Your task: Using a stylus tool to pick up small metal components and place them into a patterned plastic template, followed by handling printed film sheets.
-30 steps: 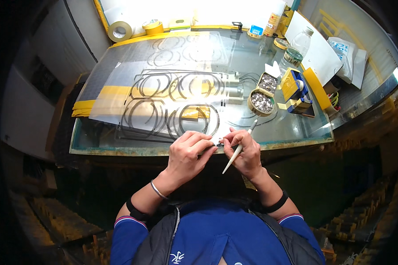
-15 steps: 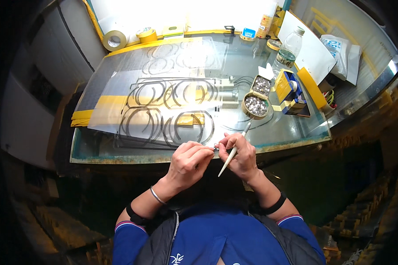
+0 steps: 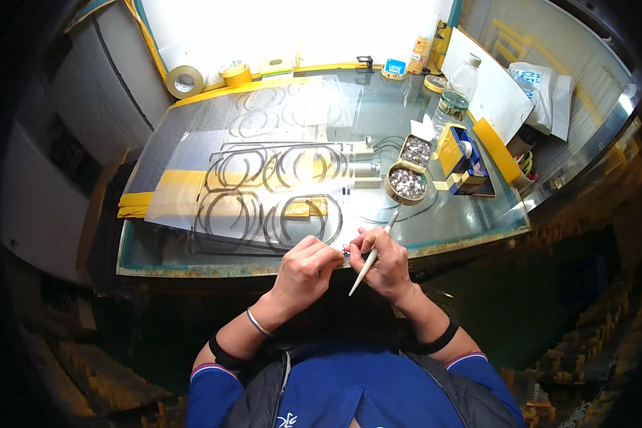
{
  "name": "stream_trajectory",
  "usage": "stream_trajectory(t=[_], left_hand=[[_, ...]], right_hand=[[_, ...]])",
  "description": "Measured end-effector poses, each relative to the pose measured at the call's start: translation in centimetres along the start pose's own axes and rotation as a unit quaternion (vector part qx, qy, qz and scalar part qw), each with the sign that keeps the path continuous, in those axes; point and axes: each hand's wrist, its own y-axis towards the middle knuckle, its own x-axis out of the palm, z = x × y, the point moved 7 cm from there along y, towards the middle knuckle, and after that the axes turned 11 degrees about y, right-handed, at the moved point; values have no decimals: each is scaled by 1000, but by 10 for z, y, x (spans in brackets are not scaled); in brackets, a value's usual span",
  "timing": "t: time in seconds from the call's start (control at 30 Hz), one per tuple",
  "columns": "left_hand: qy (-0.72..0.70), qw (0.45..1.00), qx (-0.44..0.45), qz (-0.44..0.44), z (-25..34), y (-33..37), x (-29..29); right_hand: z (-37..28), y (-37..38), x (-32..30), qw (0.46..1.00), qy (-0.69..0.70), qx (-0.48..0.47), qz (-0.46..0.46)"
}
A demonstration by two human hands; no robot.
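Note:
Over the table's front edge, my left hand [image 3: 305,271] is closed, its fingertips pinched together beside the right fingertips. A tiny dark and shiny piece [image 3: 347,251] shows between the two hands; its kind is too small to tell. My right hand [image 3: 386,267] is closed around a slim white pen-shaped tool [image 3: 362,277], which slants down toward me, its upper part passing between the fingers. Just beyond the hands lies a transparent sheet [image 3: 171,214] with black ring patterns. Two small containers, one round [image 3: 407,183] and one squarish [image 3: 415,151], hold many small shiny pieces.
A blue and yellow tape dispenser [image 3: 466,171] stands right of the containers. Behind it are a transparent bottle [image 3: 464,80] and a white board [image 3: 496,89]. Tape rolls [image 3: 185,82] sit at the far left. The glass tabletop [image 3: 464,232] has a taped front edge.
The whole view has shifted slightly, with the table's front edge lower in it. Both hands stay close together, and the right one still holds the white tool.

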Motion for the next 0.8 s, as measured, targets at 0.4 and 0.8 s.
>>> stream_trajectory(t=[0.4, 0.8], left_hand=[[-30, 999, -21, 3, -4, 1, -2], [-68, 983, -93, -144, -14, 20, 14]], right_hand=[[0, 1, 0, 1000, 5, 10, -8], [-2, 1, -1, 1000, -14, 7, 7]])
